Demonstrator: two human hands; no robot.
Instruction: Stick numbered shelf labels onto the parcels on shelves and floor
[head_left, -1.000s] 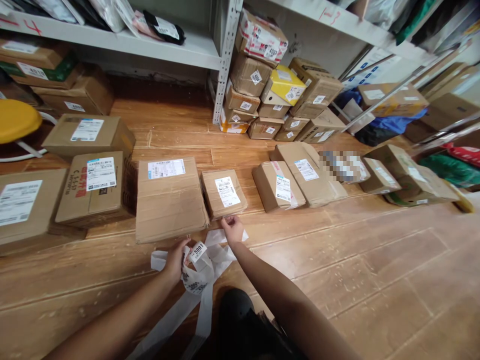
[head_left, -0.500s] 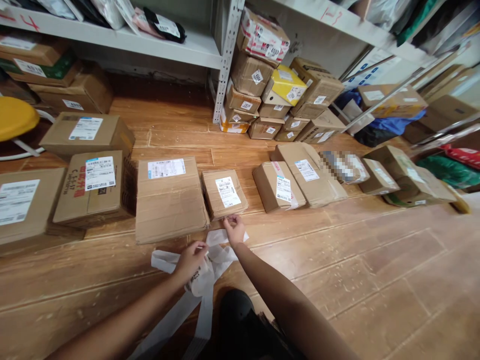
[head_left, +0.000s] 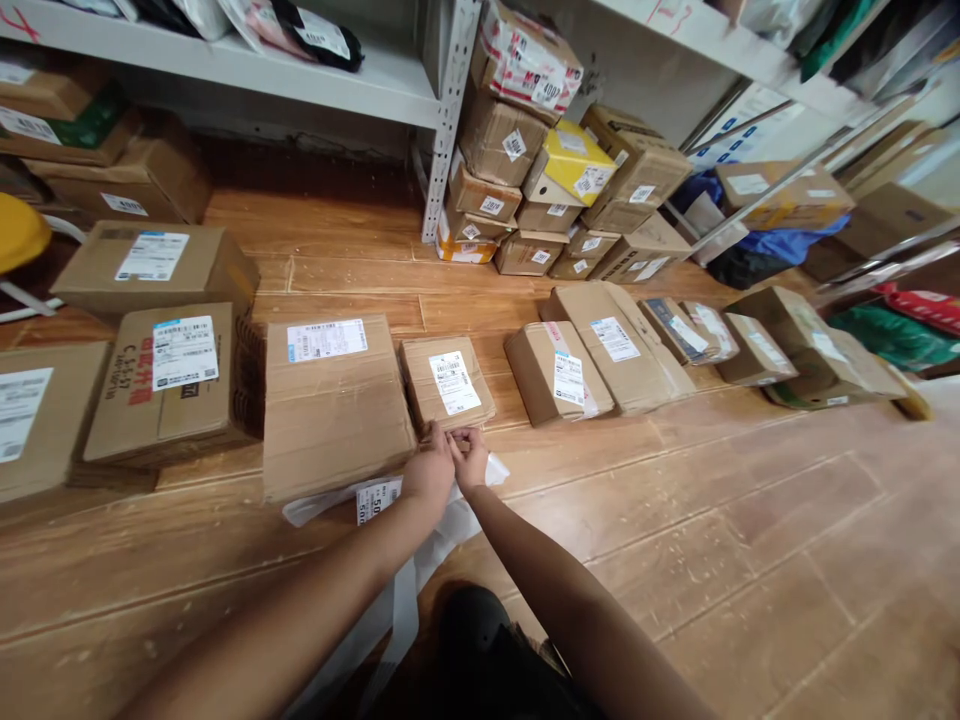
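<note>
My left hand (head_left: 430, 466) and my right hand (head_left: 469, 460) meet at the near edge of a small cardboard box (head_left: 455, 376) with a white shipping label on top. Both have their fingers drawn together in a pinch. Whatever is between the fingertips is too small or hidden to make out. Below my left hand and forearm lies a long translucent strip of label backing paper (head_left: 444, 532), trailing toward my body. Printed number labels (head_left: 373, 500) show on it left of my wrist. A larger flat cardboard box (head_left: 337, 410) stands just left of the small one.
More labelled parcels line the wooden floor (head_left: 697, 530), including a box with red print (head_left: 165, 390) to the left and a long box (head_left: 619, 345) to the right. Stacked boxes (head_left: 502, 145) stand beside a grey shelf post (head_left: 450, 120). A yellow stool (head_left: 21, 232) is at far left.
My left hand has moved right and forward from the paper strip to join my right hand at the small box. The number labels on the strip now show. The view has shifted slightly.
</note>
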